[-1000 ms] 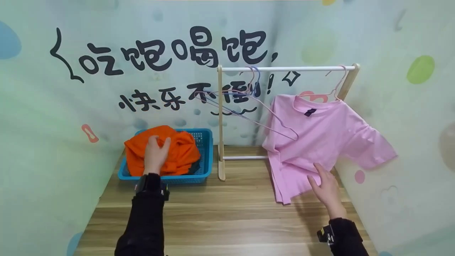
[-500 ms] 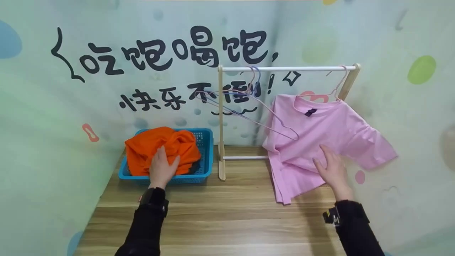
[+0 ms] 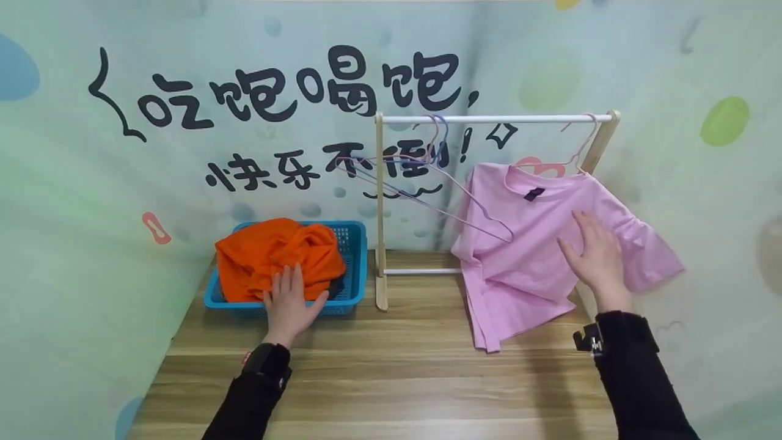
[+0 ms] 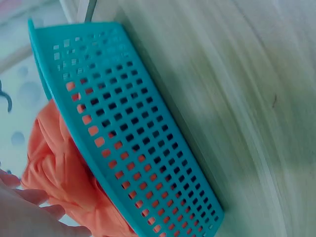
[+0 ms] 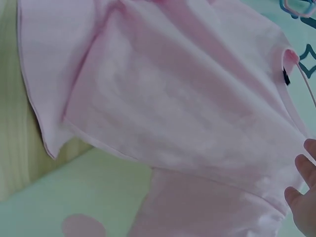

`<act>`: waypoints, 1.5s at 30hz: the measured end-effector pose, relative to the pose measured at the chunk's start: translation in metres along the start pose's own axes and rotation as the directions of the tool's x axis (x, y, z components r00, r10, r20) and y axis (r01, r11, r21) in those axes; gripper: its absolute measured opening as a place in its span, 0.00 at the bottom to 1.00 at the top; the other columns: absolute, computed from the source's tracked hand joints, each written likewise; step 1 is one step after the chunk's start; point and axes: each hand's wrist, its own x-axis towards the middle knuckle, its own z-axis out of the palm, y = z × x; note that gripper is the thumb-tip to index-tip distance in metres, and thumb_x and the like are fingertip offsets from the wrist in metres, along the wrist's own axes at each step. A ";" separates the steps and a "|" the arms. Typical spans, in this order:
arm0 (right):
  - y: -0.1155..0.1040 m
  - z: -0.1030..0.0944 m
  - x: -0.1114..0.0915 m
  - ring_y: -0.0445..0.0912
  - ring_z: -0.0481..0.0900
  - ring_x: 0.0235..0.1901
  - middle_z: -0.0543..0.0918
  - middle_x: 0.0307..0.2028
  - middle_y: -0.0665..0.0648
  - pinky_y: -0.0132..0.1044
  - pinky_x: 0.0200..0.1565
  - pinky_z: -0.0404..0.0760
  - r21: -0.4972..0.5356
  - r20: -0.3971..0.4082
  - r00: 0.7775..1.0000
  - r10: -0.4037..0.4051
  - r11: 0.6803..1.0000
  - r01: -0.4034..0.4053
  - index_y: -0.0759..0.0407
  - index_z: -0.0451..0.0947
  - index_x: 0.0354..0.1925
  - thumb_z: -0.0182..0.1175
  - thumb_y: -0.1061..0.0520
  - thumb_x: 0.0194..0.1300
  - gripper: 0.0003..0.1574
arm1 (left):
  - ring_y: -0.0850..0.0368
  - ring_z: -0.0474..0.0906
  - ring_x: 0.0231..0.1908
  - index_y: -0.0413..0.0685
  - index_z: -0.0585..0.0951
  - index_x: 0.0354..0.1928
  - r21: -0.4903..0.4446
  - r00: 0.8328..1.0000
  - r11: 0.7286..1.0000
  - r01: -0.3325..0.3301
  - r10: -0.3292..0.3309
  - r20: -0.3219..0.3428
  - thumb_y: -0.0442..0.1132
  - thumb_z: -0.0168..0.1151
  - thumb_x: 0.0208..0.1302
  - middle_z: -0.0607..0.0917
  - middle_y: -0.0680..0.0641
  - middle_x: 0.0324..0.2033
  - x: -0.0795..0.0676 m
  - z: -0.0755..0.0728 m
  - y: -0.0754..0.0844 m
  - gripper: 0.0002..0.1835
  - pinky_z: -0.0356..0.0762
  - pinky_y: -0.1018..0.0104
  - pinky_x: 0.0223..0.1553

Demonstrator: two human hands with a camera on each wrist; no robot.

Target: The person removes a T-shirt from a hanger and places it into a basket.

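Observation:
A pink T-shirt hangs on a pink hanger at the right end of a small clothes rack. My right hand, fingers spread, is in front of the shirt near its right sleeve and grips nothing. On the left, an orange garment lies bunched up in a blue plastic basket. My left hand has its fingers extended over the basket's front rim, close by the orange cloth. In the left wrist view, the fingertips show beside the garment.
Two bare hangers, one pink and one bluish, hang toward the rack's left end. The rack's wooden left post stands beside the basket. Patterned fabric walls with black lettering enclose the wood-grain tabletop at the back and sides.
My left hand has drawn back toward me, from above the orange garment to the basket's front rim. My right hand has risen and moved right, from the shirt's lower hem toward its sleeve.

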 end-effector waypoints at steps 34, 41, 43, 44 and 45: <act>-0.028 -0.034 0.078 0.74 0.66 0.56 0.66 0.56 0.79 0.65 0.57 0.63 -0.084 0.028 0.964 0.266 0.961 -0.263 0.70 0.65 0.67 0.49 0.59 0.73 0.28 | 0.33 0.47 0.73 0.44 0.57 0.76 0.067 0.967 0.967 -0.247 0.242 0.073 0.62 0.64 0.62 0.55 0.35 0.74 -0.048 0.045 0.046 0.49 0.46 0.27 0.65; -0.036 -0.037 0.085 0.72 0.67 0.54 0.68 0.52 0.77 0.61 0.58 0.63 -0.009 -0.019 0.949 0.315 0.949 -0.315 0.74 0.73 0.57 0.44 0.65 0.73 0.21 | 0.34 0.46 0.73 0.45 0.56 0.77 0.067 0.954 0.956 -0.286 0.277 0.113 0.63 0.62 0.62 0.53 0.36 0.75 -0.052 0.054 0.062 0.50 0.44 0.29 0.66; -0.039 -0.039 0.086 0.72 0.68 0.54 0.68 0.52 0.77 0.61 0.58 0.63 0.007 -0.042 0.948 0.315 0.949 -0.315 0.75 0.73 0.56 0.44 0.65 0.73 0.20 | 0.33 0.46 0.73 0.44 0.57 0.76 0.059 0.948 0.952 -0.299 0.289 0.131 0.63 0.63 0.61 0.53 0.36 0.75 -0.054 0.057 0.066 0.49 0.44 0.29 0.66; -0.040 -0.039 0.086 0.72 0.68 0.54 0.68 0.52 0.77 0.61 0.58 0.63 0.015 -0.060 0.948 0.311 0.950 -0.311 0.75 0.73 0.56 0.44 0.64 0.74 0.20 | 0.33 0.46 0.73 0.44 0.56 0.77 0.058 0.946 0.951 -0.303 0.293 0.139 0.63 0.63 0.61 0.53 0.36 0.75 -0.055 0.058 0.068 0.50 0.43 0.29 0.66; -0.041 -0.040 0.087 0.72 0.68 0.54 0.68 0.52 0.77 0.61 0.58 0.64 0.023 -0.076 0.948 0.309 0.951 -0.308 0.75 0.73 0.56 0.44 0.64 0.74 0.20 | 0.33 0.45 0.73 0.45 0.56 0.77 0.057 0.944 0.950 -0.307 0.296 0.148 0.63 0.62 0.61 0.52 0.36 0.75 -0.056 0.059 0.069 0.50 0.43 0.29 0.66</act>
